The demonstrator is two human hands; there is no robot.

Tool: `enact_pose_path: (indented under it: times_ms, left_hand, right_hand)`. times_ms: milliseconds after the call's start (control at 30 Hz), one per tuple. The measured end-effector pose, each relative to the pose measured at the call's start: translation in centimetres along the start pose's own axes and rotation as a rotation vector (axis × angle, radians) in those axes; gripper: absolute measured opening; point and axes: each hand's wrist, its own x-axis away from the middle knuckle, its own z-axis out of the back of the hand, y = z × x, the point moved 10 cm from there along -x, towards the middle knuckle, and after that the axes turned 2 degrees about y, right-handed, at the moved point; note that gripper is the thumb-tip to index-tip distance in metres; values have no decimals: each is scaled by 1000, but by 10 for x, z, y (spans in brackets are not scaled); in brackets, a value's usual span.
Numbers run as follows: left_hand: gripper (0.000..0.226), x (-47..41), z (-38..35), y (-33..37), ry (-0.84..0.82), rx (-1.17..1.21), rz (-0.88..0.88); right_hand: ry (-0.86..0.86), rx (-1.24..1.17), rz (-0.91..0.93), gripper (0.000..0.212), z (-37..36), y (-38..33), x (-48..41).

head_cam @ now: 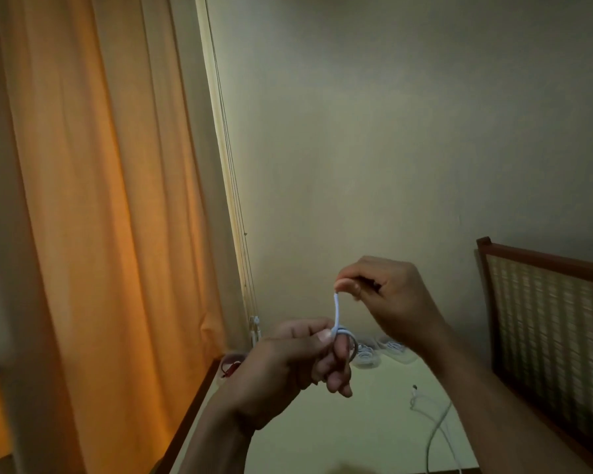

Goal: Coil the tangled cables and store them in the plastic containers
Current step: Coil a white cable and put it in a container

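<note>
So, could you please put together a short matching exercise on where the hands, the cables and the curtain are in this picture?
Things:
1. right hand
2. left hand
3. loose cable
4. curtain

Places or states:
A. lies on the table, at the right
B. hangs at the left of the view, orange
C. pinches the raised end of the white cable
D. grips the wound loops of that same cable, lower down

Pairs: 1-C, 2-D, 3-A, 4-B
</note>
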Motion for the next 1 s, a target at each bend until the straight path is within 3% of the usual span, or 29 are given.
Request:
enact_pose_path:
  times_ms: [133, 200, 300, 400, 500, 567, 633, 767, 1000]
  left_hand:
    - [26, 1, -13, 15, -14, 342, -141]
    - [29, 2, -6, 18, 123, 448, -218]
    - [33, 10, 23, 17, 411, 506, -292]
    - [38, 16, 38, 13, 533, 216, -257]
    - [27, 24, 38, 13, 572, -372, -252]
    - [25, 31, 46, 16, 643, -629, -247]
    - [24, 30, 45, 10, 592, -692, -182]
    - [30, 20, 13, -11, 295, -906, -22]
    - [34, 21, 11, -28, 180, -486, 119]
  right_hand:
    - [-51, 96, -60, 19, -31, 7, 40]
    - [-63, 134, -37, 25, -43, -3, 63]
    - [-212, 36, -48, 25, -57, -21, 88]
    - [-348, 0, -23, 26, -58, -29, 99]
    - [-400, 70, -24, 31, -45, -23, 102]
    - [-387, 137, -11, 30, -31, -20, 102]
    - [-349, 181, 14, 24, -20, -24, 98]
    - [-244, 139, 58, 15, -1, -35, 81]
    - [-156, -106, -59, 7, 5, -15, 63]
